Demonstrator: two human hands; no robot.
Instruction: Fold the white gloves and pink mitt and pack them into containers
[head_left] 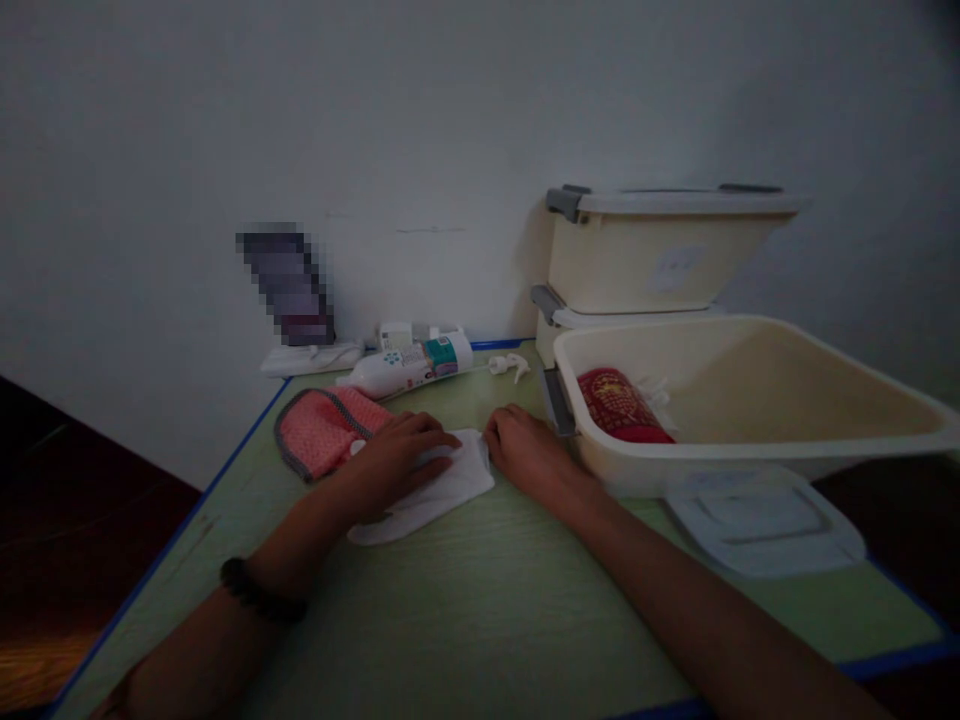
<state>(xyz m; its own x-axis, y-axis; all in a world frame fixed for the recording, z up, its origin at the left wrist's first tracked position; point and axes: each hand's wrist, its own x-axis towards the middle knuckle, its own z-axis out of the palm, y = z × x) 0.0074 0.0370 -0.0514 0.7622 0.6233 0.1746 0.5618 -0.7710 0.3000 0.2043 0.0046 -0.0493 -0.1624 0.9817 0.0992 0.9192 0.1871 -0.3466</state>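
Observation:
A white cloth [442, 492] lies flat on the green table [480, 610]. My left hand [401, 450] rests on top of it with fingers stretched out flat. My right hand [525, 448] sits at the cloth's right edge, fingers curled down and pinching that edge. A pink mesh pouch with a grey border [322, 428] lies just left of my left hand, touching the cloth.
An open cream tub [757, 465] at the right holds a red patterned item [622, 405]; its lid [765, 520] lies in front. Two lidded cream boxes [660, 250] stand stacked by the wall. A white bottle [409, 365] lies on its side; a spray nozzle [511, 366] beside it.

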